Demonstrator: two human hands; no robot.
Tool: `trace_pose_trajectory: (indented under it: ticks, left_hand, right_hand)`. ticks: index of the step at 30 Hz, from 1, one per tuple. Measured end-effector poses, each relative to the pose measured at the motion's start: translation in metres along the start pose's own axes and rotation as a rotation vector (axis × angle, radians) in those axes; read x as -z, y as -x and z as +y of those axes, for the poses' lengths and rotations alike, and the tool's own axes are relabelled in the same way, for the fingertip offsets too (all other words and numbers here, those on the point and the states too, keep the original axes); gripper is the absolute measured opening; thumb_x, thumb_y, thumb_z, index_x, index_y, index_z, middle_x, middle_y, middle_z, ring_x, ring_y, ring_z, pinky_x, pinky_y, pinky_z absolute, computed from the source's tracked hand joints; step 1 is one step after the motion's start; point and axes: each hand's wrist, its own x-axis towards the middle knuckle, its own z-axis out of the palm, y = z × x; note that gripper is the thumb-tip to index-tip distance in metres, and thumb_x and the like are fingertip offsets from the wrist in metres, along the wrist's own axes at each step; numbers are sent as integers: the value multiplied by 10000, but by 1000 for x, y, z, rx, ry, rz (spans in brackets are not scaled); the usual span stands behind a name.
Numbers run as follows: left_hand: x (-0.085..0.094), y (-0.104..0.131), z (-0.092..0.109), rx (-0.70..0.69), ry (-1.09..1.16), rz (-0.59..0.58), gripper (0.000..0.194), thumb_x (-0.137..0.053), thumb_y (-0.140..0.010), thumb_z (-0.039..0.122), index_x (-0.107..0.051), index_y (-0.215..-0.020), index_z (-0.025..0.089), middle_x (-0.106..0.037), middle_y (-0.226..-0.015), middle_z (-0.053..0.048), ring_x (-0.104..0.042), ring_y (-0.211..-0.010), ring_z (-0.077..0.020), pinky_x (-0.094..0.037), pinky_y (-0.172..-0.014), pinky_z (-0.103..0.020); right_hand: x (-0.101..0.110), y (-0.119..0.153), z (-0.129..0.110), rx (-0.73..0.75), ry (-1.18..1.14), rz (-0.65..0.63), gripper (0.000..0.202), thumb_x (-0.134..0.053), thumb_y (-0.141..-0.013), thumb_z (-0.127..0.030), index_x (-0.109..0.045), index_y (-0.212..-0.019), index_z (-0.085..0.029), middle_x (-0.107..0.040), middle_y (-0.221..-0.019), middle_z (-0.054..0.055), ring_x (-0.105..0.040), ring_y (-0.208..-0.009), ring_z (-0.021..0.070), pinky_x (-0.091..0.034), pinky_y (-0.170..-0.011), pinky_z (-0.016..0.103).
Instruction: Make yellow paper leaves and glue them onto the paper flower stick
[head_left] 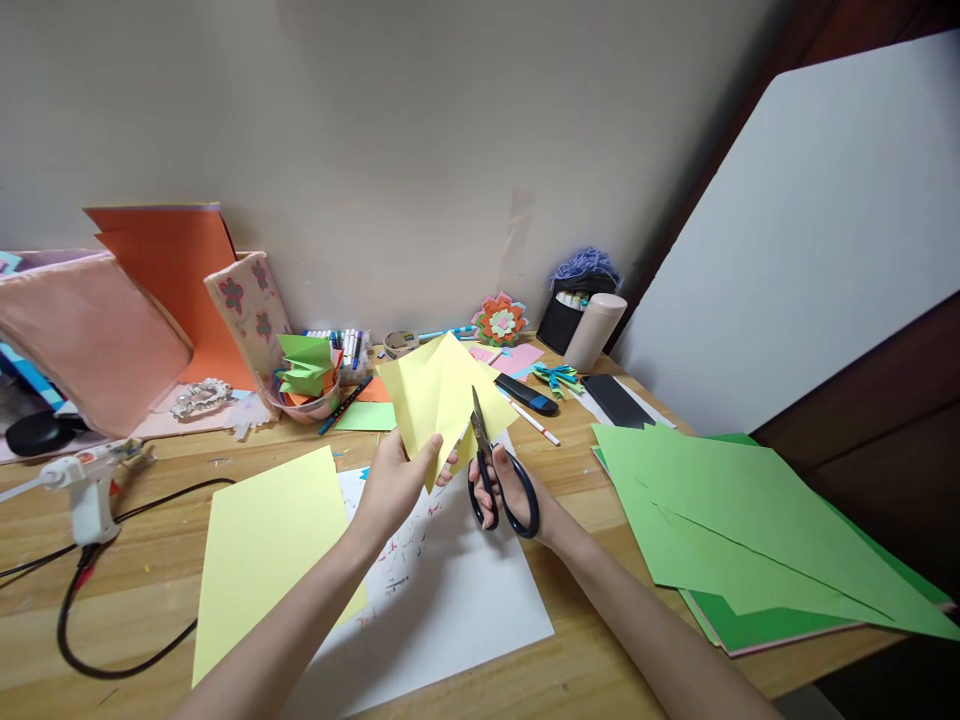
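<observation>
My left hand (409, 470) pinches a folded piece of yellow paper (435, 390) by its lower part, above the desk. In my right hand (517, 495) are black-handled scissors (484, 450), fingers through the loops and blades pointing up against the right side of the yellow paper. Whether the blades are parted is hard to tell. Beneath both hands lies a white sheet (450, 610) with coloured marks. A flat yellow sheet (262, 540) overlaps its left side.
Green sheets (720, 510) are stacked at the right. A glue gun (90, 490) with a black cord lies left. Along the back stand a scrap cup (311, 400), a paper flower (500, 320), a pen holder (562, 315) and a pink bottle (596, 332); a phone (616, 400) lies nearby.
</observation>
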Motion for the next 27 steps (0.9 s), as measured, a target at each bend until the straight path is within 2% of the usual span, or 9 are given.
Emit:
trace_pose_trajectory:
  ticks: [10,16,27]
  left_hand:
    - [3,-1,3,16,-45,52,310,-544,-734,410,-568,-840,120,-631,-649,-40,-520,-466,-106,-389,-413,-205]
    - [3,-2,2,12,-54,60,324,-543,-739,404,-572,-867,108,-644,-659,-53,-521,-460,-104,-392,-410,-203]
    - [2,-1,2,-2,-45,52,282,-534,-752,393,-560,-823,121,-625,-656,-35,-505,-463,-95,-372,-406,-193]
  right_hand:
    - [1,1,1,-6,32,3,683,-288,-616,-826,-443,-725,-170,-385,-422,-86,-415,-304,75,-378,-338,200]
    - [-2,-2,3,-51,-40,20,694,-364,-537,-849,-424,-705,-178,-369,-394,-98,-391,-276,78,-356,-305,205]
    - [-2,-1,4,-7,22,60,608,-431,-611,-782,-415,-697,-180,-374,-406,-100,-402,-269,72,-357,-269,191]
